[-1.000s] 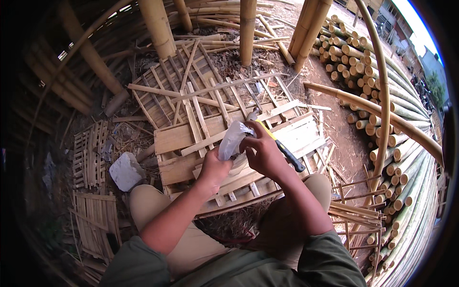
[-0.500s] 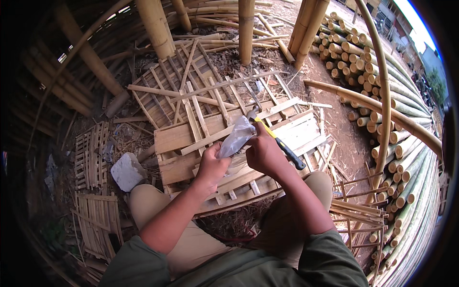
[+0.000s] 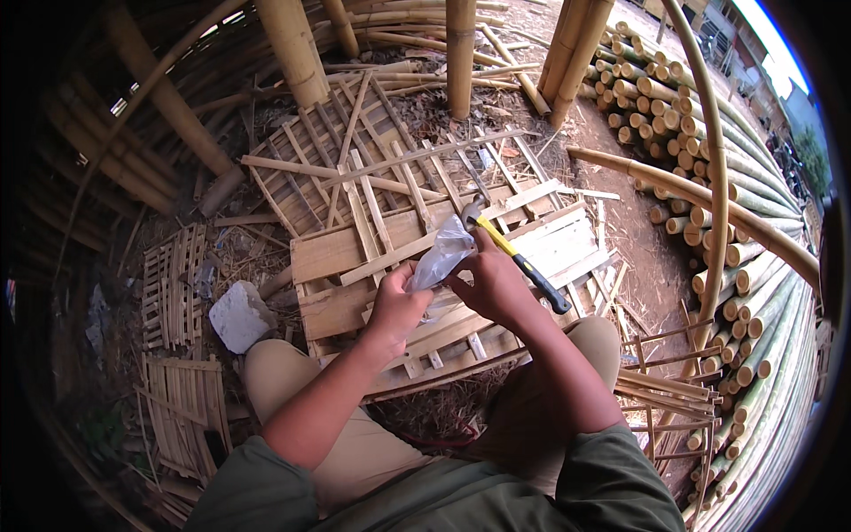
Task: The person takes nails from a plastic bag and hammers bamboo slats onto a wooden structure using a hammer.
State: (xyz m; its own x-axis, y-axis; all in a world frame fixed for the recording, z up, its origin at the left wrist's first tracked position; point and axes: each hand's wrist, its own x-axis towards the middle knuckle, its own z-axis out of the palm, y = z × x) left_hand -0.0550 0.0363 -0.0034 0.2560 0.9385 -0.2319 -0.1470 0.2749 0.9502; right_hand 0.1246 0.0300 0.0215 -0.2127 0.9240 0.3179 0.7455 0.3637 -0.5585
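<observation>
A crumpled clear plastic bag point(image 3: 443, 252) is between my hands, above a stack of wooden slats and boards. My left hand point(image 3: 395, 309) is closed on the bag's lower left side. At its right side, my right hand point(image 3: 493, 280) has its thumb and fingers bent against the bag; the fingertips are partly hidden. What the bag holds I cannot make out. Just beyond the right hand, a claw hammer point(image 3: 538, 282) with a yellow and black handle lies slantwise on the boards, its head away from me. Under the hands are pale wooden boards point(image 3: 332, 257).
A slatted wooden panel point(image 3: 306, 151) lies at the far side. A whitish stone block point(image 3: 240, 317) sits by my left knee, near smaller slat frames point(image 3: 173, 288). Bamboo posts point(image 3: 460, 62) stand ahead; cut bamboo poles point(image 3: 745, 301) are stacked at right. Thin strips point(image 3: 660, 395) lie by my right knee.
My right hand's thumb has shifted left and down along the bag, and its fingers have opened slightly. The left hand stays on the bag. The view has shifted slightly; the hammer lies still.
</observation>
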